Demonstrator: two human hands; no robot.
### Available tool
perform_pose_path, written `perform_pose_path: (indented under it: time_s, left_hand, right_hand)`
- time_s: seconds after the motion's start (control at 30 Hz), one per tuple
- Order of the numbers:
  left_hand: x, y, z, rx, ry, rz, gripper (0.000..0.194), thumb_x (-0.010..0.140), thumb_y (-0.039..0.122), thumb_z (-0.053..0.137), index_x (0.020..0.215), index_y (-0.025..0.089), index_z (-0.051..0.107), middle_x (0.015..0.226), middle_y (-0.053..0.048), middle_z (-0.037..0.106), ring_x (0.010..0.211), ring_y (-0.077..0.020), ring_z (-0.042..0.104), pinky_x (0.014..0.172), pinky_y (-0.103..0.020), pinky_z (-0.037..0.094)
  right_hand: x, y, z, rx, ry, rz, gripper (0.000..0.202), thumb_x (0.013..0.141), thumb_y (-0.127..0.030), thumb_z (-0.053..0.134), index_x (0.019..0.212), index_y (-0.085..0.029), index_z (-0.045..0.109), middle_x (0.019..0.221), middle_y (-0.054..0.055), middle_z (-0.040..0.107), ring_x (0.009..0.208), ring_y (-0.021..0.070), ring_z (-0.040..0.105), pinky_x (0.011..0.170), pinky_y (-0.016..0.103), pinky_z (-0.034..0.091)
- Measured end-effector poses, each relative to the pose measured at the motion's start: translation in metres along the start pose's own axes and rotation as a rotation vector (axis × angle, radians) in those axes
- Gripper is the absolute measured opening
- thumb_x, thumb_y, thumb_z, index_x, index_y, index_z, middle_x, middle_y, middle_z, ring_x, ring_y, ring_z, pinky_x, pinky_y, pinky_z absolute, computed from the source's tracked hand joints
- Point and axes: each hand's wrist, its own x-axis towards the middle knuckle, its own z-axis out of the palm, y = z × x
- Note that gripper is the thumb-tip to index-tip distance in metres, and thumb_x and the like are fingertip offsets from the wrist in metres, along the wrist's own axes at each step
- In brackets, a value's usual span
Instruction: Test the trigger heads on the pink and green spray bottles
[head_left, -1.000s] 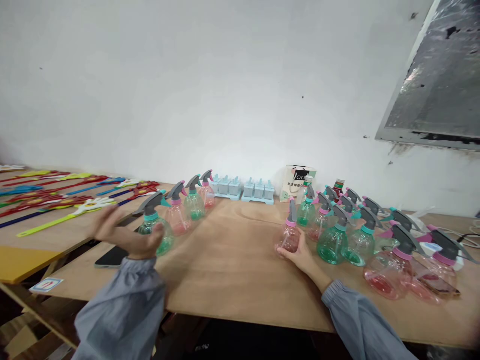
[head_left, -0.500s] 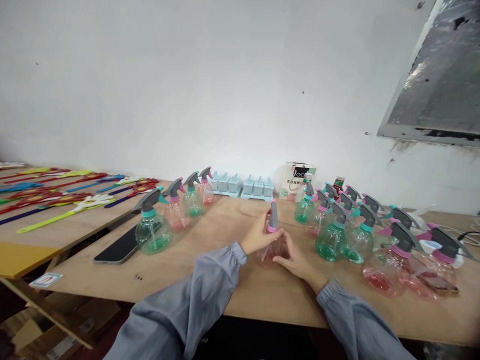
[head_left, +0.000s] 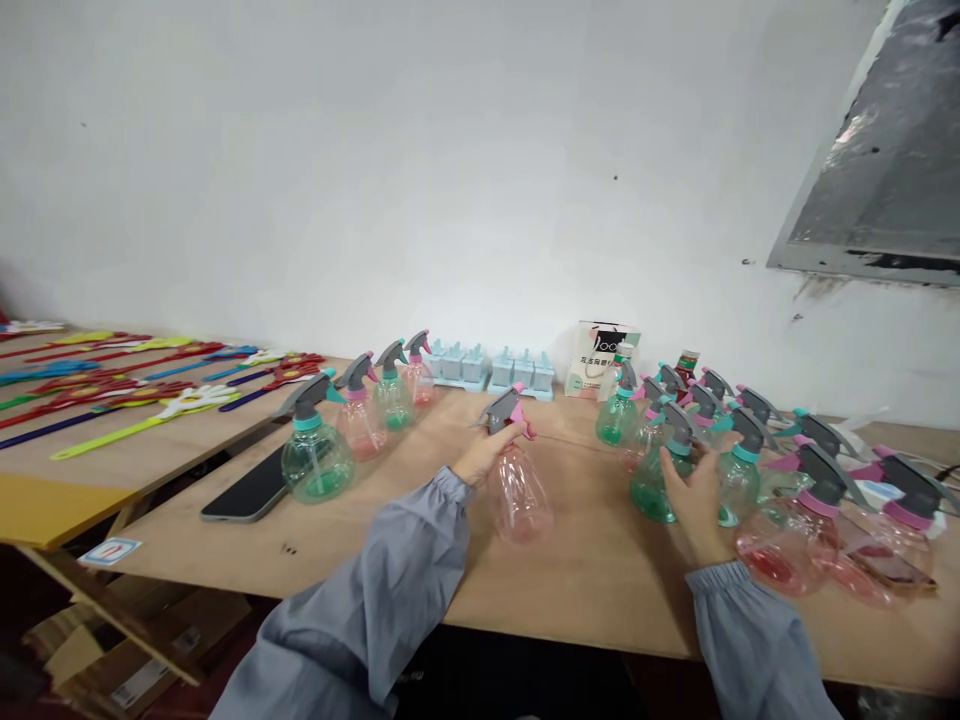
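Observation:
My left hand (head_left: pixel 491 450) is closed around the neck of a pink see-through spray bottle (head_left: pixel 521 505), just below its grey and pink trigger head. This bottle looks upright, leaning slightly, at the middle of the table. At the right, my right hand (head_left: pixel 696 492) has thumb and fingers about the neck of a green spray bottle (head_left: pixel 651 492) with a grey head; part of the bottle is hidden behind the hand. Another green spray bottle (head_left: pixel 739 483) stands close beside those fingers. Pink spray bottles (head_left: pixel 780 545) are grouped further right.
Green and pink spray bottles form a row at left, the nearest green one (head_left: pixel 319 465) beside a dark phone (head_left: pixel 247 487). Pale blue ice-pop moulds (head_left: pixel 521 372) and a printed bag (head_left: pixel 600 360) stand by the wall. Colourful hand-shaped clappers (head_left: pixel 180 402) cover the left table.
My right hand has left the pink bottle and moved right to a green one. The pink bottle, still in my left hand, has turned so its trigger points right.

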Motion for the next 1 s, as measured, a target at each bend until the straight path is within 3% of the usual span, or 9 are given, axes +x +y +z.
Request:
perform_pose_path:
  time_s: [0.17, 0.3, 0.37, 0.43, 0.6, 0.73, 0.87, 1.0]
  left_hand:
    - [-0.005, 0.007, 0.002, 0.010, -0.065, -0.022, 0.044, 0.058, 0.045, 0.086, 0.086, 0.016, 0.069, 0.088, -0.009, 0.075, 0.081, -0.0191, 0.067, 0.060, -0.024, 0.045]
    - [-0.006, 0.010, 0.001, -0.032, 0.065, -0.029, 0.038, 0.058, 0.042, 0.082, 0.080, 0.016, 0.066, 0.080, -0.005, 0.073, 0.066, -0.0115, 0.060, 0.055, -0.020, 0.042]
    - [-0.004, 0.012, -0.002, -0.028, 0.065, -0.048, 0.037, 0.057, 0.040, 0.082, 0.081, 0.016, 0.066, 0.081, -0.005, 0.073, 0.062, -0.0097, 0.057, 0.053, -0.019, 0.041]
    - [-0.003, 0.012, -0.006, -0.027, 0.049, -0.061, 0.040, 0.056, 0.040, 0.083, 0.085, 0.016, 0.069, 0.086, -0.006, 0.074, 0.066, -0.0114, 0.060, 0.053, -0.019, 0.041]
    - [0.001, 0.015, -0.011, -0.044, 0.203, 0.067, 0.037, 0.057, 0.042, 0.080, 0.082, 0.017, 0.070, 0.089, -0.006, 0.075, 0.083, -0.0190, 0.068, 0.062, -0.024, 0.048]
    - [0.001, 0.020, -0.012, -0.024, 0.142, 0.069, 0.042, 0.058, 0.043, 0.081, 0.090, 0.018, 0.072, 0.092, -0.007, 0.076, 0.084, -0.0186, 0.067, 0.061, -0.023, 0.045]
    - [-0.003, 0.024, -0.013, -0.008, 0.178, 0.101, 0.035, 0.059, 0.039, 0.080, 0.085, 0.017, 0.071, 0.077, -0.003, 0.073, 0.066, -0.0119, 0.059, 0.054, -0.020, 0.040]
    - [-0.007, 0.027, -0.016, 0.050, 0.042, 0.056, 0.050, 0.061, 0.032, 0.080, 0.108, 0.018, 0.071, 0.079, -0.002, 0.073, 0.054, -0.0091, 0.053, 0.048, -0.020, 0.036]
  right_hand:
    - [-0.020, -0.022, 0.014, 0.100, -0.112, -0.078, 0.067, 0.085, -0.064, 0.058, 0.128, -0.014, 0.047, 0.124, 0.021, 0.059, 0.120, 0.0349, 0.056, 0.105, 0.055, 0.043]
    - [-0.038, -0.035, 0.028, 0.208, -0.189, -0.078, 0.081, 0.084, -0.068, 0.057, 0.139, -0.013, 0.037, 0.137, 0.023, 0.049, 0.131, 0.0355, 0.049, 0.110, 0.057, 0.039]
    - [-0.044, -0.036, 0.034, 0.238, -0.236, -0.057, 0.086, 0.083, -0.071, 0.057, 0.142, -0.014, 0.032, 0.141, 0.024, 0.045, 0.133, 0.0353, 0.048, 0.111, 0.057, 0.039]
    - [-0.049, -0.035, 0.037, 0.234, -0.283, -0.054, 0.090, 0.081, -0.075, 0.058, 0.142, -0.015, 0.031, 0.141, 0.025, 0.045, 0.134, 0.0354, 0.048, 0.111, 0.058, 0.039]
    - [-0.053, -0.032, 0.039, 0.181, -0.369, -0.058, 0.093, 0.078, -0.079, 0.058, 0.141, -0.015, 0.031, 0.140, 0.024, 0.048, 0.130, 0.0363, 0.052, 0.110, 0.059, 0.041]
    - [-0.055, -0.032, 0.039, 0.158, -0.388, -0.072, 0.093, 0.078, -0.078, 0.058, 0.141, -0.016, 0.029, 0.140, 0.024, 0.049, 0.128, 0.0362, 0.054, 0.108, 0.059, 0.043]
    - [-0.056, -0.034, 0.039, 0.152, -0.368, -0.078, 0.094, 0.077, -0.081, 0.057, 0.139, -0.017, 0.030, 0.137, 0.024, 0.051, 0.125, 0.0366, 0.056, 0.106, 0.059, 0.045]
    - [-0.055, -0.034, 0.039, 0.147, -0.379, -0.076, 0.092, 0.076, -0.080, 0.058, 0.138, -0.017, 0.032, 0.135, 0.022, 0.052, 0.123, 0.0362, 0.057, 0.106, 0.058, 0.046]
